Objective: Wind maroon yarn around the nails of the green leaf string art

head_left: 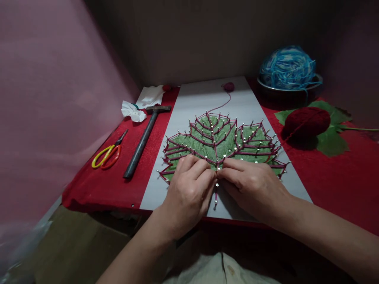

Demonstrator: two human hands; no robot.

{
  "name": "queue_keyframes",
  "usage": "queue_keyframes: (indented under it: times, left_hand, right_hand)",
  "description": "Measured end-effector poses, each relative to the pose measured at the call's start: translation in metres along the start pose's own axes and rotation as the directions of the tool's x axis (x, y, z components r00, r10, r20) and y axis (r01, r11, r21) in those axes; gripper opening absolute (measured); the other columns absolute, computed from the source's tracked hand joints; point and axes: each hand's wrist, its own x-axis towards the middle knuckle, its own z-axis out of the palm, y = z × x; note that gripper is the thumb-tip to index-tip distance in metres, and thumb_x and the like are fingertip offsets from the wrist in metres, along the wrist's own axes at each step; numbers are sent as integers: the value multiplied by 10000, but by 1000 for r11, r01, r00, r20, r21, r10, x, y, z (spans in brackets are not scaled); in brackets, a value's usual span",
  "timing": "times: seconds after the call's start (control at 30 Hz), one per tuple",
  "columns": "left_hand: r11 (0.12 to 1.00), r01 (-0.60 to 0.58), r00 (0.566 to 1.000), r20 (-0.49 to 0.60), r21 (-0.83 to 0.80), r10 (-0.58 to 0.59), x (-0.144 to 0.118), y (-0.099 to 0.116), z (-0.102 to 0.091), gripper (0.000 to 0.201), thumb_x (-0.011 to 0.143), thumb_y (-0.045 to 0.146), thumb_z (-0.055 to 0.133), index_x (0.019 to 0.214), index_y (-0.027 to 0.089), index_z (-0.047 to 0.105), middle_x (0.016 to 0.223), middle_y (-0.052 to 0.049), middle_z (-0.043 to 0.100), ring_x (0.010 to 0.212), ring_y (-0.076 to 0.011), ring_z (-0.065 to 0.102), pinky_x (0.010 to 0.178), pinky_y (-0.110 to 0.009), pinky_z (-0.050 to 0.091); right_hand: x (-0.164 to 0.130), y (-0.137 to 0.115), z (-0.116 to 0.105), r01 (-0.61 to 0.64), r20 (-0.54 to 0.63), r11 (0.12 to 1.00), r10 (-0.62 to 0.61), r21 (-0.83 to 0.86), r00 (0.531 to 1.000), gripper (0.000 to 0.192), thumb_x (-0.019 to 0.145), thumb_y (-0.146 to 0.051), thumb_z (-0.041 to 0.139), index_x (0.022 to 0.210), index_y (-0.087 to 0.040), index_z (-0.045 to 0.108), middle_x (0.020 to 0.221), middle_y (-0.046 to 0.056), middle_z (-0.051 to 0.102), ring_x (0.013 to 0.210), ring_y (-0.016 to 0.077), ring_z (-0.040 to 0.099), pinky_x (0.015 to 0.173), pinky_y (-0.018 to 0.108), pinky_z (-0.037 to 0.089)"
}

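Observation:
A green leaf (204, 146) lies on a pale board (174, 118), ringed and veined with nails that have dark pink yarn (215, 152) strung between them. Both my hands meet over the lower middle of the leaf, around a nail at the base of its veins. The fingers of my left hand (191, 187) are pinched together on the yarn there. From the other side, my right hand (254, 185) pinches at the same spot, its fingertips almost touching the left ones. The bit of yarn between the fingertips is mostly hidden. Below them, yarn runs down the stem nails.
Left of the board, on red cloth (142, 193), lie a hammer (145, 138), scissors (109, 154) and crumpled white paper (133, 112). A small pink yarn ball (229, 86) sits at the board's far end. To the right are a red yarn ball (308, 122), another leaf (333, 142) and blue yarn (287, 67) in a bowl (266, 83).

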Motion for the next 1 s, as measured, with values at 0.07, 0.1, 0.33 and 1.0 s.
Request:
queue_keyframes:
  times: [0.07,0.1,0.33,1.0]
  left_hand:
    - [1000,22,999,33,-1,-22,1,0,-2,212,919,165,420,763,147,561,817,-73,557,821,-199,427,774,-377,402]
    - [999,40,998,49,-1,-40,3,0,-2,216,917,159,413,748,146,546,811,-72,544,817,-198,424,774,-373,402]
    - [990,130,983,123,56,-136,15,2,-6,181,873,117,416,706,162,473,799,-64,504,816,-205,412,751,-353,406]
    - [993,64,940,340,-100,-26,39,-15,-11,138,804,115,480,685,181,504,803,-42,549,763,-178,516,683,-315,453]
  right_hand:
    - [1,0,0,-11,6,1000,11,10,1000,197,858,-123,501,734,-168,648,704,10,565,639,139,534,526,264,307]
    - [1,-1,0,-18,4,1000,18,13,1000,197,863,-136,495,749,-165,653,711,14,566,634,141,537,522,265,309]
    - [4,-16,5,-167,-82,984,162,-58,983,161,840,-173,494,759,-152,631,692,32,567,575,168,543,525,289,325]
    - [1,-29,5,-311,-166,949,315,50,934,123,834,-184,497,718,-174,534,630,11,555,546,132,536,511,243,353]
